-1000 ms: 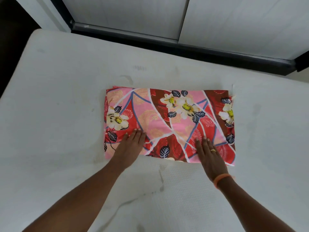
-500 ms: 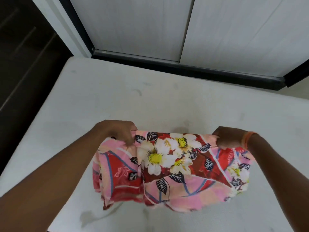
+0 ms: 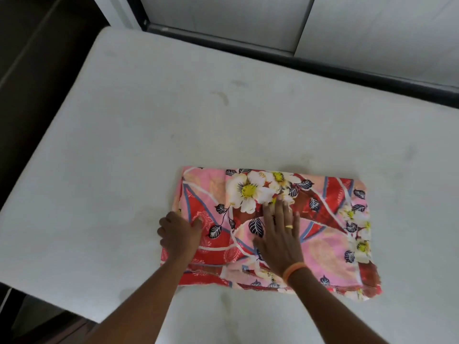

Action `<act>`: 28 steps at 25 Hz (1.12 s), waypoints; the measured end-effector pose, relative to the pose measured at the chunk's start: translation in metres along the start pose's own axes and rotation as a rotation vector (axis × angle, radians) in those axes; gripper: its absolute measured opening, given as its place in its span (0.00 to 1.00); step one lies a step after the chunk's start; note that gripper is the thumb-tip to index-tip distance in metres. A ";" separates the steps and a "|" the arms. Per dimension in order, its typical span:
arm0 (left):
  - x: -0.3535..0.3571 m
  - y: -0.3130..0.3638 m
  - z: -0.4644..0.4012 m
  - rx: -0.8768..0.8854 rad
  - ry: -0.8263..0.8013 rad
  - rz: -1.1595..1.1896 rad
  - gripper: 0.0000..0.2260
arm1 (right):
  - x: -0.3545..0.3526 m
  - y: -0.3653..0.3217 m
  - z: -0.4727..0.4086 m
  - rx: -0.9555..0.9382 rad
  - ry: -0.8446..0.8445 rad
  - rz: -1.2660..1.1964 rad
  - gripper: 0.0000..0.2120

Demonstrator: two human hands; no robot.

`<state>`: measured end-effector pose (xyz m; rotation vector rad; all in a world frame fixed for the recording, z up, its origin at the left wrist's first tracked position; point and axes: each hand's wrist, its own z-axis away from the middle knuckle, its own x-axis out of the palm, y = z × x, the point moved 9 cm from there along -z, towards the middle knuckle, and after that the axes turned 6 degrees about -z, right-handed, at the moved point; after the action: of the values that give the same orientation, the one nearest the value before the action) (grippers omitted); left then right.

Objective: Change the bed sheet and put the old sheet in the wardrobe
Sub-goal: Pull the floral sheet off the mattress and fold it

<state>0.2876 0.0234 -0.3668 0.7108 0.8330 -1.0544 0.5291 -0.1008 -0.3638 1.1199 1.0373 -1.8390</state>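
Observation:
A folded floral sheet (image 3: pixel 330 219), pink and red with white flowers, lies flat on the bare white mattress (image 3: pixel 124 157) near its front edge. My left hand (image 3: pixel 180 235) grips the sheet's left edge, thumb on top and fingers curled at the side. My right hand (image 3: pixel 279 234) lies flat on the middle of the sheet with fingers straight, pressing it down. An orange band sits on the right wrist and a ring on one finger.
White wardrobe doors (image 3: pixel 372 28) in a dark frame (image 3: pixel 323 63) stand along the mattress's far side. Dark floor (image 3: pixel 37 83) runs along the left of the bed. The mattress corner (image 3: pixel 82 316) lies at the lower left.
The sheet was lifted in both hands and folded over; now it lies flat on the mattress again. My right hand has let go and presses its middle, while my left holds the left edge.

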 end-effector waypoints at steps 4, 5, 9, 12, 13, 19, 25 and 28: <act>0.011 -0.034 -0.002 0.099 0.002 0.034 0.21 | 0.022 0.018 0.040 0.199 0.013 -0.067 0.39; 0.011 -0.037 -0.001 0.110 -0.007 0.031 0.19 | 0.020 0.047 0.054 0.399 0.003 -0.125 0.41; 0.003 -0.043 0.000 0.128 0.017 0.010 0.12 | -0.016 0.146 0.123 1.075 0.289 -0.422 0.47; 0.004 -0.036 0.014 0.169 0.015 0.027 0.14 | -0.016 0.174 0.139 1.150 0.221 -0.437 0.44; 0.005 -0.035 0.019 0.176 0.005 0.026 0.15 | -0.011 0.177 0.139 1.149 0.175 -0.441 0.40; -0.011 -0.048 0.019 0.143 0.037 -0.165 0.11 | -0.034 0.213 0.138 0.854 -0.017 -0.183 0.21; 0.001 -0.069 0.023 0.103 -0.051 -0.146 0.10 | -0.019 0.256 0.160 0.884 -0.092 -0.275 0.17; 0.007 -0.052 0.019 0.088 -0.073 0.065 0.24 | -0.046 0.225 0.130 0.852 0.272 -0.288 0.23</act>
<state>0.2448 -0.0130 -0.3684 0.7646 0.6998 -1.0571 0.6997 -0.3008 -0.3416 1.8178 0.5501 -2.5125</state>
